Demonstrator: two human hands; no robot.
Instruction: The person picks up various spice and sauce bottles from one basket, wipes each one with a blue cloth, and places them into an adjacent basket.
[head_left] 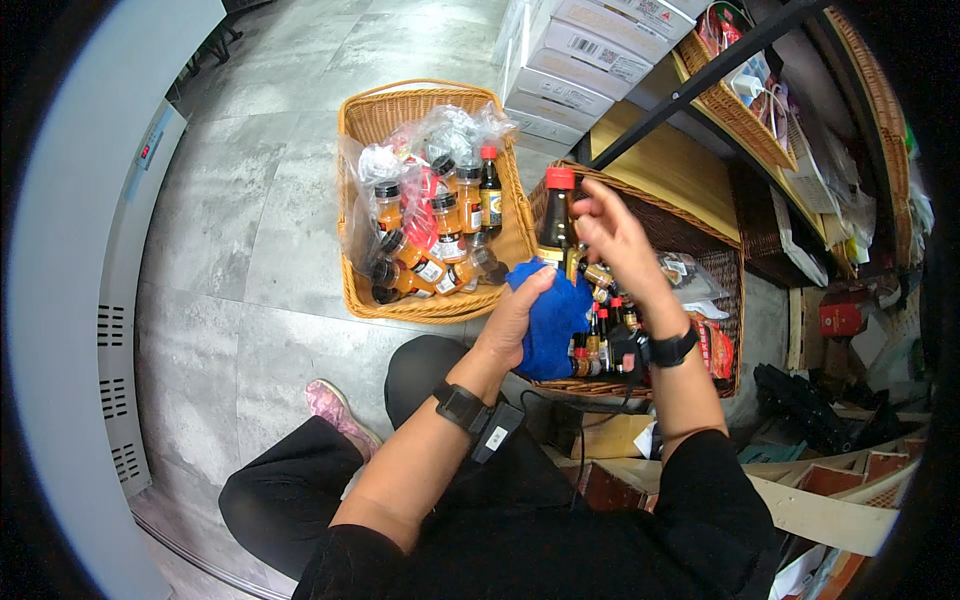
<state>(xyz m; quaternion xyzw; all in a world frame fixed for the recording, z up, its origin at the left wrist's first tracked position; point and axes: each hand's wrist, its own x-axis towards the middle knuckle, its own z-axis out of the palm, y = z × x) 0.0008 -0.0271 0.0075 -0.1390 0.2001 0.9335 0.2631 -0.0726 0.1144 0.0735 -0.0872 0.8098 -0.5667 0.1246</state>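
Grey floor tiles (280,215) lay beyond the red-capped bottle (555,222) by the brown basket's (739,320) left side, the left hand (512,325) clamping blue cloth (552,325) against its lower part, probably best firmly for steady wiping, the right hand (622,245) loosely open alongside.

A grey tiled floor (290,200) with pale seams carries everything here. On it, at 11 o'clock, sits a light wicker basket (400,105); toward 3 o'clock, just beside it, a dark wicker basket (690,230). White boxes (560,88) are stacked at 1 o'clock. A pink shoe (335,405) rests at 8 o'clock, and a white cabinet (125,330) stands at 9.
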